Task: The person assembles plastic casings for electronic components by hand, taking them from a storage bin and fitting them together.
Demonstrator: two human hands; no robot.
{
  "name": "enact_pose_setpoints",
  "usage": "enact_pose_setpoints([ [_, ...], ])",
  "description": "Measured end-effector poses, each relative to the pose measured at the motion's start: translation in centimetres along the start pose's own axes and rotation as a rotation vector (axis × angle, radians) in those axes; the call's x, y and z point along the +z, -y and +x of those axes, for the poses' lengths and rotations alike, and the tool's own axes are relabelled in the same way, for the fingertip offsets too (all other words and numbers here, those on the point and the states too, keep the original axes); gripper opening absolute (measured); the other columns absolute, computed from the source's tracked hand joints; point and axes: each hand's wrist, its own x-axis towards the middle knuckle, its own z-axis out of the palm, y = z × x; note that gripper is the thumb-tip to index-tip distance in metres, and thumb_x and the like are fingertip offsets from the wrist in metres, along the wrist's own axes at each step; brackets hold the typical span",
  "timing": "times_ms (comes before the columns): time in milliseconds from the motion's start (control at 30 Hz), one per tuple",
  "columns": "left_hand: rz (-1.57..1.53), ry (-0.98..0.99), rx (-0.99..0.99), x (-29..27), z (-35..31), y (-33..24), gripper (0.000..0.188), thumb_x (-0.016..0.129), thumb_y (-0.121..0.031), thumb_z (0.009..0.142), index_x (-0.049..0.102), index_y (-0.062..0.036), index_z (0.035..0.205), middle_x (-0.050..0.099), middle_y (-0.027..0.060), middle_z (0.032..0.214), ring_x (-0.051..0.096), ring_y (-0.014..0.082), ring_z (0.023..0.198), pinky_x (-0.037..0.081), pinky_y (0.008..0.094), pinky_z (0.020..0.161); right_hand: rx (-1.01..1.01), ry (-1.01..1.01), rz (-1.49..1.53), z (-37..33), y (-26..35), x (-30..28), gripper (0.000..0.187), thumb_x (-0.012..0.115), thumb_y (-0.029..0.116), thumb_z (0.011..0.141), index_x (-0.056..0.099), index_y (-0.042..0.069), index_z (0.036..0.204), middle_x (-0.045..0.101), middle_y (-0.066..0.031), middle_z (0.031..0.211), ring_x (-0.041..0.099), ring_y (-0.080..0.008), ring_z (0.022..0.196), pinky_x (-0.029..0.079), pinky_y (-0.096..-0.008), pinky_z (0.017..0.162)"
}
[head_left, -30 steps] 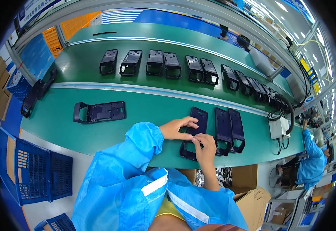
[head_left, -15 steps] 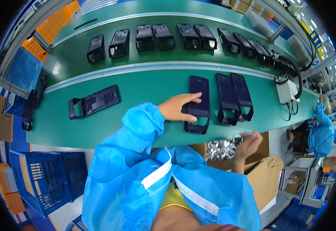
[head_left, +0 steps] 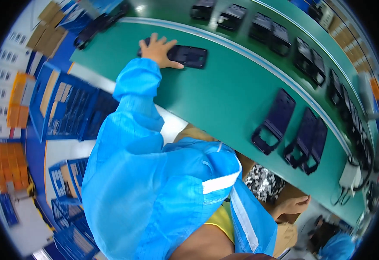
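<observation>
The left hand [head_left: 160, 50] is stretched far out to the person's left and lies flat on top of a black shell [head_left: 185, 56]. The fingers are spread over its near end and the thumb runs along its side, so the hand presses and covers the shell more than it closes around it. I think the hand lies this way because the shell is flat and low on the green table [head_left: 224, 95], where a palm from above is the easy way to take it.

The right hand [head_left: 293, 206] is low, at the edge of a cardboard box [head_left: 287, 232] beside the person's body. Its fingers are half curled, and I cannot tell if they hold something. Just beside it a heap of small grey parts [head_left: 264, 183] is seen.

The shell is a long, flat, dark plastic piece with a matte surface and rounded corners. It lies alone at the left part of the table, well apart from three similar shells [head_left: 291, 130] laid side by side further right. More such pieces [head_left: 263, 28] stand in a row on the belt behind
</observation>
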Motion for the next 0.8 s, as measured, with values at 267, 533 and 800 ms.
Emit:
enact_pose_setpoints([
  [267, -0.067, 0.034, 0.029, 2.1, -0.1, -0.7, 0.043, 0.064, -0.049, 0.081, 0.061, -0.0274, 0.118, 0.068, 0.0011, 0.093, 0.062, 0.0219, 0.093, 0.038, 0.0434, 0.091, -0.423, 0.094, 0.588, -1.8, 15.3, 3.2, 0.017, 0.051, 0.008, 0.095, 0.060, -0.003, 0.104, 0.060, -0.0142, 0.104, 0.058, -0.0273, 0.097, 0.046, -0.0347, 0.082],
  [533, -1.885, 0.445, 0.118, -2.6, -0.8, -9.5, 0.046, 0.072, -0.031, 0.082, 0.059, 0.0007, 0.113, 0.064, 0.0078, 0.103, 0.058, 0.0147, 0.095, 0.046, 0.0300, 0.085, -0.631, 0.714, 0.829, -4.9, 24.9, 3.8, 0.024, 0.065, 0.007, 0.081, 0.061, 0.005, 0.104, 0.062, -0.0102, 0.100, 0.056, -0.0298, 0.097, 0.039, -0.0391, 0.087],
  [800, -1.877, 0.537, 0.218, 2.5, -1.0, -16.9, 0.036, 0.057, -0.023, 0.092, 0.051, 0.0012, 0.119, 0.060, 0.0096, 0.104, 0.057, 0.0142, 0.089, 0.048, 0.0305, 0.076, -0.840, 0.860, 0.504, -5.2, 30.2, 8.3, 0.022, 0.070, 0.023, 0.075, 0.058, 0.010, 0.089, 0.055, -0.0063, 0.083, 0.054, -0.0265, 0.077, 0.040, -0.0370, 0.066],
])
